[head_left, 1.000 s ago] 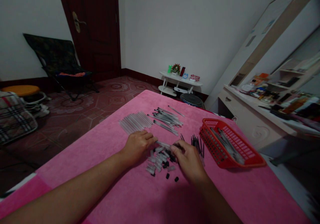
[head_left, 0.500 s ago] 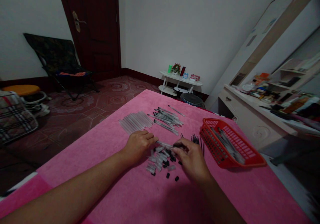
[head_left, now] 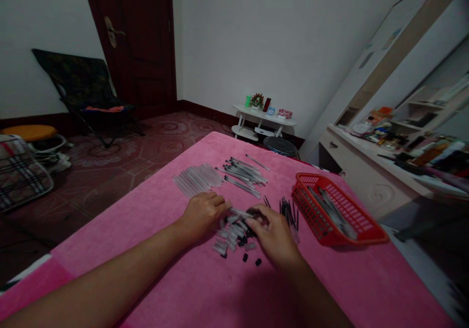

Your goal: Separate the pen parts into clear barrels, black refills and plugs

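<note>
Hands: our left hand (head_left: 203, 214) and right hand (head_left: 273, 233), both closed, pinch one clear pen barrel (head_left: 240, 213) by its ends, just above the heap of small pen parts (head_left: 231, 236) on the pink tabletop (head_left: 176, 279). Step, we judge: fitting an end piece. The next move calls for straight alignment and a firm push.

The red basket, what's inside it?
A loose bundle of pens lies lengthwise in the red basket, with pale barrels and dark ends. They are too blurred to count, and the near wall hides anything lying low against it.
</note>
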Demonstrator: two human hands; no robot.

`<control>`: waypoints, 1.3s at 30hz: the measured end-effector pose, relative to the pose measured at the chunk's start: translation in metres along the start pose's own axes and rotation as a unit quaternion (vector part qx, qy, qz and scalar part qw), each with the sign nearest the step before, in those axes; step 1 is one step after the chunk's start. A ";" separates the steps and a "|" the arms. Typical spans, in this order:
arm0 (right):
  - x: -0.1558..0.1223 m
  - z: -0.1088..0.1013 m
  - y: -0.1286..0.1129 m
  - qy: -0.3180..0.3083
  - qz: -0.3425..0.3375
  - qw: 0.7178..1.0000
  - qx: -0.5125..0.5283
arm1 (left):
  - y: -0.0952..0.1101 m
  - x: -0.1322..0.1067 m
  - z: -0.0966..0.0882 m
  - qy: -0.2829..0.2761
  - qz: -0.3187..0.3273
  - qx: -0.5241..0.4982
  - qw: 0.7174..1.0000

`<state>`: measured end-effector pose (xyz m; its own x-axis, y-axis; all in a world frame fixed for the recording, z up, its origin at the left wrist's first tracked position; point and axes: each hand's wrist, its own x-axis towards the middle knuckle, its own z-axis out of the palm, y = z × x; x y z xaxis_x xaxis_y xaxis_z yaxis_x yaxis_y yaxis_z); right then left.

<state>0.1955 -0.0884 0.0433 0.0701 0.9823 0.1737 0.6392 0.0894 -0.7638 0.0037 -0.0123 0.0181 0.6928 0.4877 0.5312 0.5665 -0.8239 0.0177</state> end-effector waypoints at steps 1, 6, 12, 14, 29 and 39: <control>0.000 0.000 0.001 0.007 -0.001 1.000 0.024 | 0.001 0.001 -0.002 0.013 0.008 -0.007 1.000; 0.007 -0.008 0.016 0.041 0.136 0.918 0.370 | 0.001 0.006 -0.020 0.211 0.056 -0.040 0.975; 0.009 -0.012 0.017 0.016 0.176 0.782 0.597 | 0.006 0.005 -0.025 0.261 0.062 -0.071 0.961; 0.007 -0.008 0.013 -0.007 0.176 0.819 0.546 | 0.010 0.003 -0.022 0.223 0.087 -0.061 0.969; -0.005 -0.037 -0.004 -0.233 0.109 0.966 0.021 | -0.005 0.018 -0.038 0.021 0.008 0.029 0.999; 0.012 -0.077 0.024 -0.070 0.050 0.986 -0.142 | -0.105 0.007 -0.071 -0.082 -0.436 -0.304 0.843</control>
<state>0.2712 -0.0870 0.0752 0.0503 0.9987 0.0040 0.8250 -0.0393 -0.5638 -0.0823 0.0567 0.0799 0.2117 0.9768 -0.0325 0.5937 -0.1021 0.7982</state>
